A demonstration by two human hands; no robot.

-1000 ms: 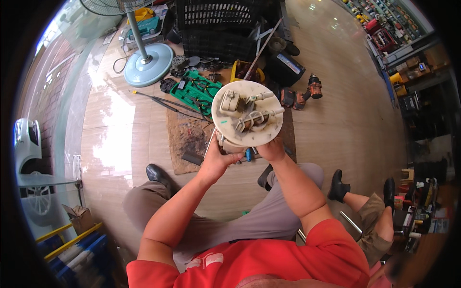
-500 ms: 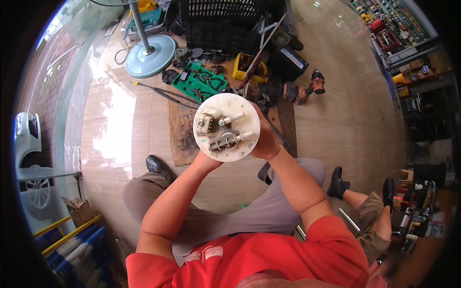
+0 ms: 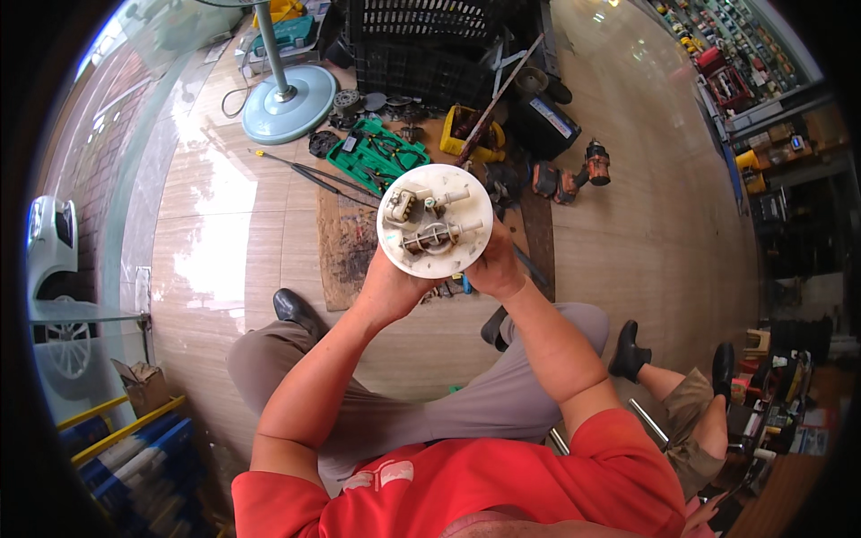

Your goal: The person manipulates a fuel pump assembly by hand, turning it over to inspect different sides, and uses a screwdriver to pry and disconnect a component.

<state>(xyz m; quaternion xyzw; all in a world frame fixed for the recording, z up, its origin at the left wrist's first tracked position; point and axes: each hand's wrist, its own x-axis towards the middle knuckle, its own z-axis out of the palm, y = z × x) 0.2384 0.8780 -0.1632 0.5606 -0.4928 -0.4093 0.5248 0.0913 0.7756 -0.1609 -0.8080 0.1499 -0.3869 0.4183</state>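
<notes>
I hold a round white plastic pump unit (image 3: 434, 221) up in front of me, its flat top with connectors and short pipes facing the camera. My left hand (image 3: 387, 289) grips it from below on the left. My right hand (image 3: 496, 265) grips its lower right side. The body of the unit below the round top is hidden behind it and my hands. I sit with my knees apart above a dirty mat (image 3: 343, 244) on the tiled floor.
A green tool case (image 3: 375, 156), a fan base (image 3: 287, 115), a black crate (image 3: 429, 45), a yellow box (image 3: 473, 133) and cordless drills (image 3: 570, 176) lie on the floor ahead. Another person's legs (image 3: 674, 393) are at my right. Blue and yellow racking (image 3: 126, 448) stands at lower left.
The pump unit moved left and was turned in my hands, its round top now facing the camera squarely. Both hands stay on it; my left hand shifted under it.
</notes>
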